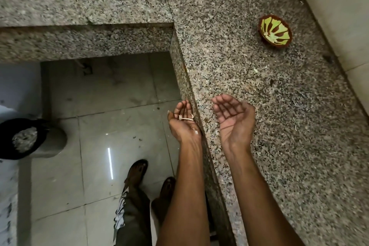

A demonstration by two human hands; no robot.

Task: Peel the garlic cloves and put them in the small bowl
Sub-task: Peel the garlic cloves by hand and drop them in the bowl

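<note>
We cup our left hand (pixel 182 120) just off the bench (pixel 249 66) edge, low centre, fingers relaxed, cradling garlic scraps (pixel 186 119). Our right hand (pixel 232 115) lies palm-up, holding nothing. The small bowl (pixel 275 34) sits upper right.

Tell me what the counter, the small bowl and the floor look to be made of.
Counter: speckled grey-brown stone, likely granite, matte; a seam line crosses it. Small bowl: brown outside, green leaf pattern inside; could be glazed ceramic or plastic, hard to tell. Floor: large pale glossy tiles with grout lines and a bright reflected light streak.
</note>
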